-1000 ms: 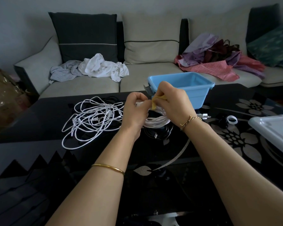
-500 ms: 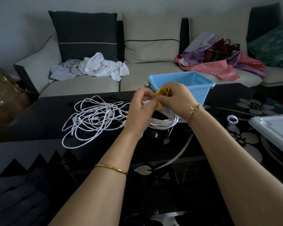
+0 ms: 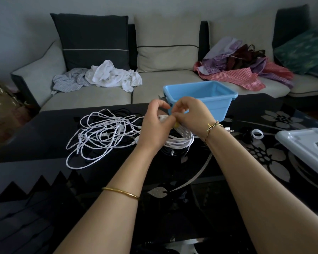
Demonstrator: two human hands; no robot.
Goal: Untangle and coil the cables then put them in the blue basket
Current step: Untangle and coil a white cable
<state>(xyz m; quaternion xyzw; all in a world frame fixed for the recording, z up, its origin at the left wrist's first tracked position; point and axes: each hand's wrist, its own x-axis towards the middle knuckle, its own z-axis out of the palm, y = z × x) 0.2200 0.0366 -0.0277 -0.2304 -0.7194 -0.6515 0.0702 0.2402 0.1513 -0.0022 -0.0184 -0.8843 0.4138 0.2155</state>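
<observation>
A coiled white cable (image 3: 180, 139) is held just above the black glass table, between my left hand (image 3: 154, 123) and my right hand (image 3: 189, 114). Both hands pinch its top, where a yellow tie (image 3: 177, 124) peeks out under my right fingers. To the left lies a loose tangle of white cables (image 3: 99, 134) mixed with dark ones. A coiled black cable (image 3: 174, 152) rests under the white coil. The blue basket (image 3: 218, 101) stands right behind my hands, with nothing visible inside.
A white lid or tray (image 3: 308, 147) sits at the table's right edge, with a small white ring (image 3: 257, 133) and a plug (image 3: 228, 129) near it. Behind the table stands a sofa with cushions, white clothes (image 3: 110, 75) and a pile of red checked fabric (image 3: 235, 76).
The yellow tie, held up as a loop between my fingers half a second ago, has come down onto the coil. Both hands have dropped slightly and closed in on its top.
</observation>
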